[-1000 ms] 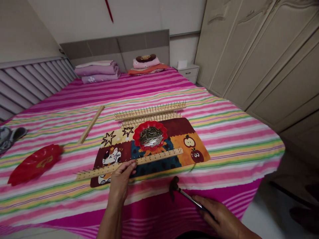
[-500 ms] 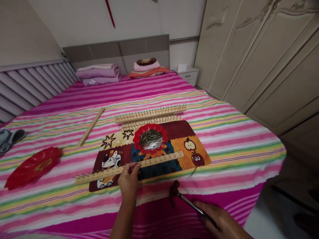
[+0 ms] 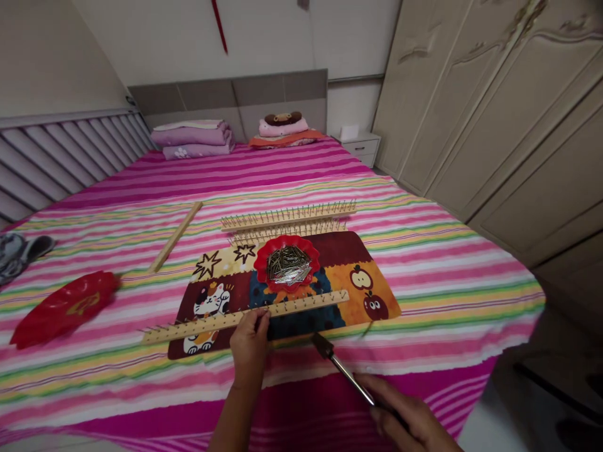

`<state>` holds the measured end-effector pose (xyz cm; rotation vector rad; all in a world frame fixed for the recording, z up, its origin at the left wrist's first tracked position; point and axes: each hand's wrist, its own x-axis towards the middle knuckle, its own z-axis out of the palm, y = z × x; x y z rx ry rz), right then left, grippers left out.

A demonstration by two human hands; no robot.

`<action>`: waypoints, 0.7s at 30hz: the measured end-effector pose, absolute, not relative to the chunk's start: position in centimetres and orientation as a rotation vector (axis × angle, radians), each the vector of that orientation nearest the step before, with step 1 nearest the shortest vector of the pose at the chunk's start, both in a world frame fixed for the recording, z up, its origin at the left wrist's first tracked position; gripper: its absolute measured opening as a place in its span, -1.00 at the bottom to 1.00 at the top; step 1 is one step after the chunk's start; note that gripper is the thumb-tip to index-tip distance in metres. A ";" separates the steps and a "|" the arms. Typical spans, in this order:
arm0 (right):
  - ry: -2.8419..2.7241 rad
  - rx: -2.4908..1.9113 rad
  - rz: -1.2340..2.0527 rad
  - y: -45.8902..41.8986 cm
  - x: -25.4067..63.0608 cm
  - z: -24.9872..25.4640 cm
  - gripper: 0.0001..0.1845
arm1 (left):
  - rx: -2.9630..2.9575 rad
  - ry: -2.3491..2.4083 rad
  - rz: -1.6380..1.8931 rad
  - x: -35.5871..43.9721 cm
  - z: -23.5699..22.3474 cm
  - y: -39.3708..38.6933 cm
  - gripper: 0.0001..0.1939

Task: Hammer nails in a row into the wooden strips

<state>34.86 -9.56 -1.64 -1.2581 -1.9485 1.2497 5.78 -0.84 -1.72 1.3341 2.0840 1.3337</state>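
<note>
My left hand [image 3: 250,342] is closed in a pinch at the middle of a light wooden strip [image 3: 308,306]. Its fingertips touch the strip, and whatever they grip is hidden. Thin nails stick up along the strip on both sides of the hand. The strip lies across a patterned mat [image 3: 377,276]. In my right hand [image 3: 400,411] is a hammer [image 3: 346,371] with a dark head and a shiny metal shaft, held by its handle. The hammer's head hovers just in front of the mat's near edge, below the strip. Behind the strip sits a red scalloped dish [image 3: 260,267] full of loose nails [image 3: 288,262].
Two more nail-studded wooden strips [image 3: 287,218] lie beyond the dish. To the left are a bare wooden stick [image 3: 175,237], a red plate [image 3: 66,309] and grey cloth items [image 3: 21,251]. Everything rests on a bed with a striped sheet [image 3: 438,251]; folded bedding [image 3: 195,138] is at its head.
The hammer head has risen and swung left, closer to my left hand, and my right hand has shifted slightly left. My left hand stays pinched at the strip. The camera view shifted slightly.
</note>
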 end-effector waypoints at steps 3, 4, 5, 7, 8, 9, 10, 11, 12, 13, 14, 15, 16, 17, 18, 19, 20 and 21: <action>-1.823 -1.197 1.351 -8.1 32.1 1.8 -0.52 | 1.374 2.086 1.324 5.7 -2.1 -0.9 -0.82; -1.823 -1.155 1.357 -7.5 31.2 2.8 -0.52 | 1.379 2.085 1.319 5.7 -2.2 -0.8 -0.81; -1.821 -1.134 1.346 -6.9 30.2 3.7 -0.53 | 1.389 2.082 1.318 5.7 -2.3 -0.8 -0.81; -1.833 -1.097 1.333 -5.6 28.6 4.9 -0.55 | 1.424 2.071 1.325 5.7 -2.7 -0.9 -0.80; -1.841 -1.090 1.335 -5.1 27.9 5.2 -0.57 | 1.439 2.066 1.329 5.7 -2.8 -0.9 -0.80; -1.853 -1.087 1.340 -4.7 27.3 5.4 -0.59 | 1.448 2.063 1.332 5.7 -3.0 -0.9 -0.79; -1.867 -1.085 1.345 -4.3 26.8 5.5 -0.59 | 1.450 2.060 1.332 5.7 -3.2 -1.0 -0.79; -1.880 -1.087 1.348 -4.1 26.4 5.6 -0.60 | 1.447 2.057 1.332 5.7 -3.4 -1.0 -0.78; -1.895 -1.083 1.349 -3.9 26.1 5.5 -0.59 | 1.439 2.055 1.334 5.7 -3.6 -1.0 -0.78; -1.908 -1.074 1.344 -3.8 25.9 5.4 -0.59 | 1.431 2.053 1.338 5.7 -3.7 -1.0 -0.78; -1.920 -1.065 1.335 -3.7 25.7 5.3 -0.58 | 1.423 2.050 1.345 5.7 -3.8 -1.0 -0.78; -1.930 -1.061 1.325 -3.6 25.5 5.2 -0.57 | 1.417 2.047 1.354 5.7 -3.9 -1.0 -0.78; -1.938 -1.064 1.315 -3.6 25.4 5.0 -0.57 | 1.414 2.040 1.362 5.7 -3.9 -1.0 -0.78; -1.944 -1.074 1.308 -3.6 25.4 4.8 -0.57 | 1.411 2.036 1.370 5.7 -3.8 -1.0 -0.79; -1.948 -1.087 1.305 -3.6 25.4 4.6 -0.57 | 1.409 2.035 1.377 5.8 -3.7 -1.1 -0.79; -1.953 -1.100 1.304 -3.6 25.5 4.5 -0.58 | 1.407 2.036 1.381 5.8 -3.6 -1.1 -0.79; -1.961 -1.107 1.306 -3.8 25.7 4.5 -0.57 | 1.405 2.038 1.383 5.9 -3.5 -1.1 -0.80; -1.967 -1.111 1.303 -4.0 26.0 4.5 -0.57 | 1.403 2.040 1.380 5.9 -3.4 -1.0 -0.80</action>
